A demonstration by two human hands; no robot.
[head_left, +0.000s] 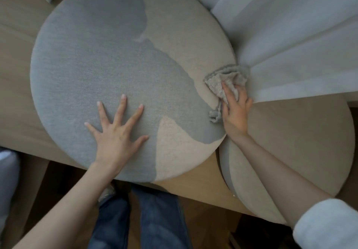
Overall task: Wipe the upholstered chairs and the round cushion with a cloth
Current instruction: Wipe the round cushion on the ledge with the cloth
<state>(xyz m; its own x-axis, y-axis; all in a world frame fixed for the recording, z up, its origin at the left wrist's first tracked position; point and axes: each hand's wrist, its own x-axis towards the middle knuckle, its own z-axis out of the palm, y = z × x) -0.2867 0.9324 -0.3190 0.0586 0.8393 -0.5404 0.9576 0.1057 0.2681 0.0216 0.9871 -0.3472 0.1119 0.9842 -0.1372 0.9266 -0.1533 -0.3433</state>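
Mid-frame, round grey-and-beige fabric cushion [93,58], left hand [116,138] was laid flat on it, fingers spread, fluffy beige cloth [226,78] was gripped by right hand [235,111] at cushion's right edge.

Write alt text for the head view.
A person's right hand holds a crumpled beige cloth against the right edge of a round grey-and-beige cushion, while the left hand lies flat, fingers spread, on its grey top. The cushion sits on a light wooden surface beside pale curtains.

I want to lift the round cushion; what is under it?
The round cushion lies on a pale wooden surface, its right edge overlapping a second beige pad. Anything beneath its middle is hidden.
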